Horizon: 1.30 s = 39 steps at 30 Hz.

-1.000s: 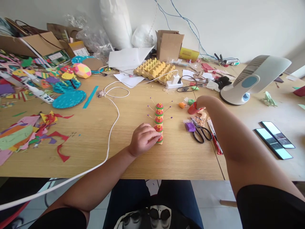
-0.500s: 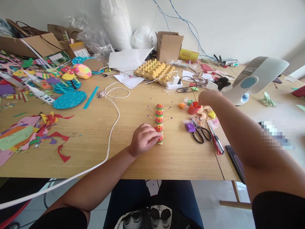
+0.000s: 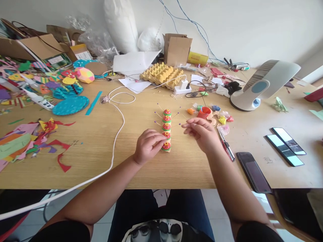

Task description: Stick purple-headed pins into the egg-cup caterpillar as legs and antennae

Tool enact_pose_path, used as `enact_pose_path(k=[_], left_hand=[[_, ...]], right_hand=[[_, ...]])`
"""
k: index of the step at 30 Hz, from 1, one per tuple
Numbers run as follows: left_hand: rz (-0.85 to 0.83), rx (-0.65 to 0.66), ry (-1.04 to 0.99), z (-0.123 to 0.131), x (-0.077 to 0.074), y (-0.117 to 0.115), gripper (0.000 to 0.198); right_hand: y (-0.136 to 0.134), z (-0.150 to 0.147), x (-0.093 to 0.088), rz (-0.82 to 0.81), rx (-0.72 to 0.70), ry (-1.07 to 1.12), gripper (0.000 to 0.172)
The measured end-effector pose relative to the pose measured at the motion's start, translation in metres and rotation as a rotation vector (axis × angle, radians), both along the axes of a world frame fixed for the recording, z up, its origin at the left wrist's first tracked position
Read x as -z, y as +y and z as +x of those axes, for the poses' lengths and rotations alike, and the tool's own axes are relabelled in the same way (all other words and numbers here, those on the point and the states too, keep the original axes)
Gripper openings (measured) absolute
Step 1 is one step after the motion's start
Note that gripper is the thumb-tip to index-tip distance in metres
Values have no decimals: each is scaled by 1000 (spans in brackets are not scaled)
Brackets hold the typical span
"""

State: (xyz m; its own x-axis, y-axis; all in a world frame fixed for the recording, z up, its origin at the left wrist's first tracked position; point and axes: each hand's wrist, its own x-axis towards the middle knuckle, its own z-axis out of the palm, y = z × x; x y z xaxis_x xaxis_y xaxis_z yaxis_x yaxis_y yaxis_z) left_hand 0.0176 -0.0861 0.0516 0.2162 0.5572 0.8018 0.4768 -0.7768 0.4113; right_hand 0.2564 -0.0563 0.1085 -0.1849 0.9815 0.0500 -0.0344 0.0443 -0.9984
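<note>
An egg-carton caterpillar (image 3: 166, 127) lies lengthwise on the table in front of me. Its red and green domes carry yellow trim, and thin sticks with purple tips stand out from both sides at its far half. Over the near segments, my left hand (image 3: 149, 144) has its fingers closed and its fingertips on the caterpillar. My right hand (image 3: 202, 132) is in the air to the right of it, fingers pinched together. A thin pale stick (image 3: 184, 116), like a toothpick, shows at those fingertips. The right hand hides the scissors behind it.
Beyond my right hand are a red cup (image 3: 204, 112), bags of coloured clay (image 3: 222, 120) and a box cutter (image 3: 227, 148). Phones (image 3: 253, 171) lie to the right, near a white fan (image 3: 262, 85). A white cable (image 3: 114, 151) crosses the left side, beside paper scraps (image 3: 22, 141).
My right hand has come back from the red cup towards the caterpillar, with a thin stick now at its fingertips. My left hand stays on the caterpillar.
</note>
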Motion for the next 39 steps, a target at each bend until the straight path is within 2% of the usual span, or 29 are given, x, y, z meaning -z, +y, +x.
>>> enact_pose_path(k=[2,4,6,10,13,19,25,33,39], left_hand=[[-9,-12,0,0,-1,0,10],[-24,-21,-14,1,-1,0,10],[-41,-29,-42,1,0,0,9],[-67,-19,-73,2,3,0,10],[-74,6,-97,2,4,-1,13],[-108,38,-120,3,0,-2,11],[-167,22,-158,4,0,-3,6],[-242,71,-210,3,2,-4,5],[-219,74,-194,3,2,-3,6]], right_hand=[[-3,-15,20,-19,-35,108,35],[-2,-22,37,9,32,162,31],[0,-23,48,85,114,111,27],[-5,-19,48,375,206,-175,22],[-14,-22,41,485,138,-305,23],[-23,-36,49,386,6,-376,27],[-29,-45,56,221,-194,-164,18],[-31,-48,60,173,-180,-69,24],[-30,-49,58,157,-221,-20,23]])
